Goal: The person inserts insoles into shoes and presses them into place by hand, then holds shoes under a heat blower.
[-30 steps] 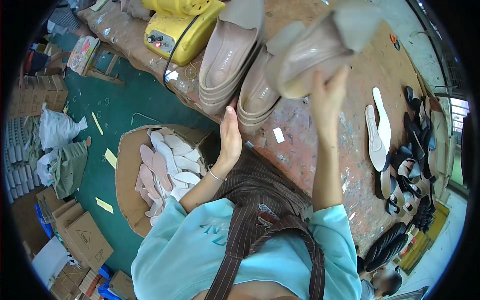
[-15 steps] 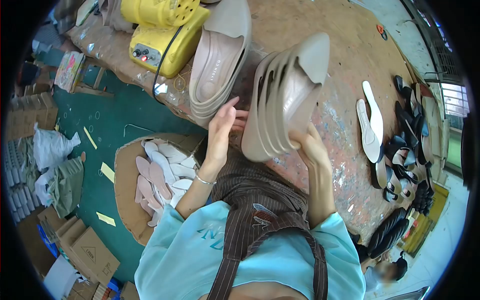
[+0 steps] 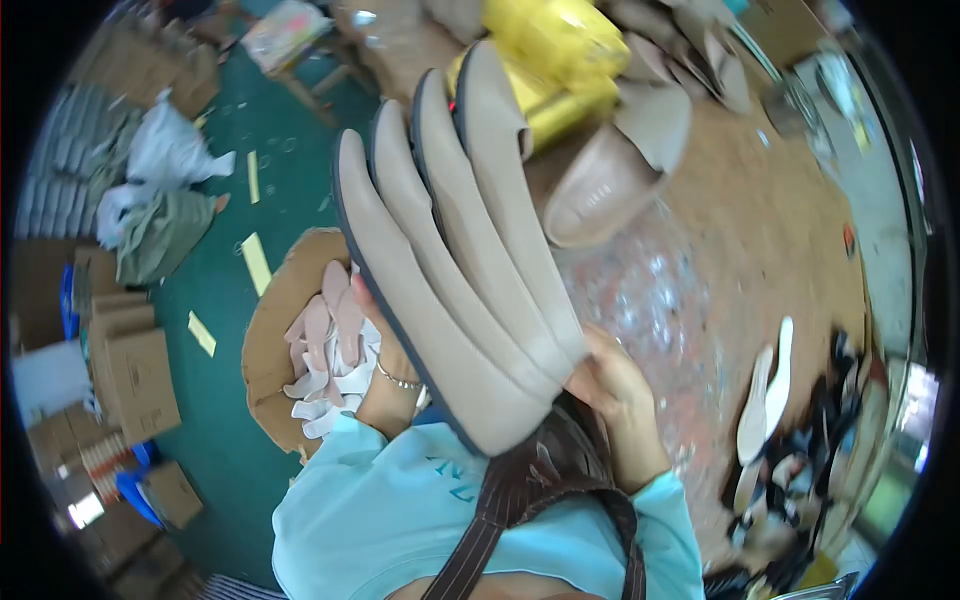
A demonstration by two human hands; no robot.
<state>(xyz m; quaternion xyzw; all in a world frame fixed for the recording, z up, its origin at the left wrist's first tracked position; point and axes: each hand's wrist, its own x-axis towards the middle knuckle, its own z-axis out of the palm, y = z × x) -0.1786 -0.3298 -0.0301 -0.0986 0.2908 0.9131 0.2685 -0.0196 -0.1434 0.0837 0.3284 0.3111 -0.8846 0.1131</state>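
Observation:
Several beige flat slip-on shoes point(image 3: 450, 260), nested together as a stack, are held up side-on in front of me, toes upward and dark soles facing left. My right hand point(image 3: 612, 380) is closed on the heel end at the lower right. On the left side my left hand point(image 3: 385, 340) supports the stack from behind, most of its fingers hidden by the shoes. Beyond the stack, another beige shoe point(image 3: 600, 190) with lettering on its insole lies on the worktable point(image 3: 660, 290).
A yellow machine point(image 3: 560, 50) stands at the back of the table, with more beige shoes point(image 3: 700, 60) beside it. Two white insoles point(image 3: 765, 395) and dark shoes point(image 3: 800, 460) lie at right. A carton point(image 3: 265, 370) of pink and white insoles stands at left; cardboard boxes point(image 3: 140, 380) sit on the green floor.
The stack in my right hand has come up and left, turning side-on. My left hand has moved from beside the shoes on the table to the held stack. The view has swung right.

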